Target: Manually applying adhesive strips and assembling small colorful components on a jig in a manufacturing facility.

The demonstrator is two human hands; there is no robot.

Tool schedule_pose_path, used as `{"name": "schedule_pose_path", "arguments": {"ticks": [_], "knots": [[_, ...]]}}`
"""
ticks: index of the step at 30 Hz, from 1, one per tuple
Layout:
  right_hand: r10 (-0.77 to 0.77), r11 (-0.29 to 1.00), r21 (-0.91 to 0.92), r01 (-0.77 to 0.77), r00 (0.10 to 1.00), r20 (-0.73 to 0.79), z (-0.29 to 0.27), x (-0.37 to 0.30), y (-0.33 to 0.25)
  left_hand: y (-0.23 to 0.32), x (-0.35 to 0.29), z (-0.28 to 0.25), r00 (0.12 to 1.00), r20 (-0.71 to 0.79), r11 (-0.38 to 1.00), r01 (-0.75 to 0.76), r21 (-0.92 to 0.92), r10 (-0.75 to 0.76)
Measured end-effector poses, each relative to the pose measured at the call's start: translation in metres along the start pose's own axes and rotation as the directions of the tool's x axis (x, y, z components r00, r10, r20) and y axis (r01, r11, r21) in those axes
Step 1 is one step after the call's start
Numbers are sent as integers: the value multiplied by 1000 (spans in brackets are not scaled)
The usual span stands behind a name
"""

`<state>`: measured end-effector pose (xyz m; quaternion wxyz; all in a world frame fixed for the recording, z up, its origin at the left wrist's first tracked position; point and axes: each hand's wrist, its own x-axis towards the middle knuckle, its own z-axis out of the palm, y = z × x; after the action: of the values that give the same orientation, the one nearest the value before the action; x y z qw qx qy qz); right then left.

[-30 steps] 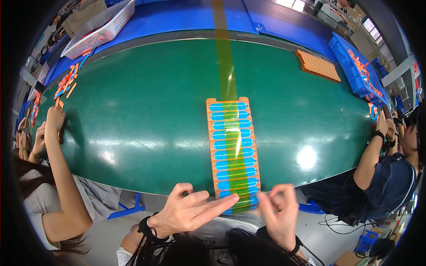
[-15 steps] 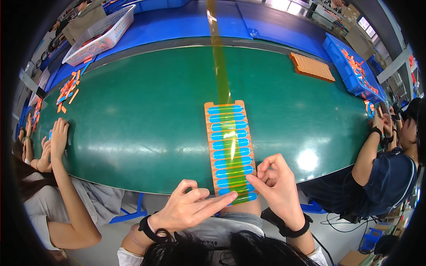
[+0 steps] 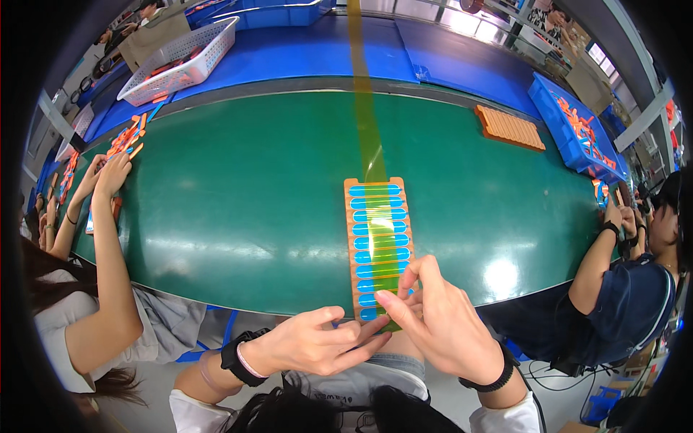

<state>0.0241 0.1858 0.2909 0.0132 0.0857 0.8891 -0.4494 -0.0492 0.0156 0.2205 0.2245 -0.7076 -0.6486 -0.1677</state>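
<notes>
A ribbed orange tray (image 3: pixel 348 249) lies lengthwise before me on the green table, its near end at the edge. Several blue rounded strips (image 3: pixel 361 271) sit crosswise in its grooves. Translucent yellow tape (image 3: pixel 381 216) runs down over their middles from the far side. My left hand (image 3: pixel 317 342) is at the tray's near end, two fingers stretched to the tape's end, the others bent. Above the near strips, my right hand (image 3: pixel 440 317) has its thumb tip at the tape and its index finger bent, with a gap between them. Its other fingers are partly hidden.
Another orange ribbed tray (image 3: pixel 510 128) lies at the far right, beside a blue bin (image 3: pixel 559 126) of orange and blue pieces. A white basket (image 3: pixel 180 72) stands far left, near loose pieces (image 3: pixel 128 137). Co-workers sit at both sides, a co-worker's hand (image 3: pixel 113 173) at the left pile.
My left fingers have shifted from the tape's top to its near end. My right hand has moved left over the tape. The left co-worker's hands have reached the loose pieces.
</notes>
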Motion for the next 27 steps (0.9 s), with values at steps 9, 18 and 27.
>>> {"name": "schedule_pose_path", "arguments": {"ticks": [9, 18, 27], "knots": [[56, 994, 94, -48, 995, -88, -8, -5, 9, -8, 5, -3, 991, 16, 977, 134, -165, -133], [-35, 999, -4, 35, 999, -23, 2, 4, 7, 2, 0, 3, 997, -25, 997, 67, 39, -66], [-81, 996, -34, 79, 995, -59, 12, 6, 4, 3, -8, 10, 997, -75, 992, 38, 119, -29]]}}
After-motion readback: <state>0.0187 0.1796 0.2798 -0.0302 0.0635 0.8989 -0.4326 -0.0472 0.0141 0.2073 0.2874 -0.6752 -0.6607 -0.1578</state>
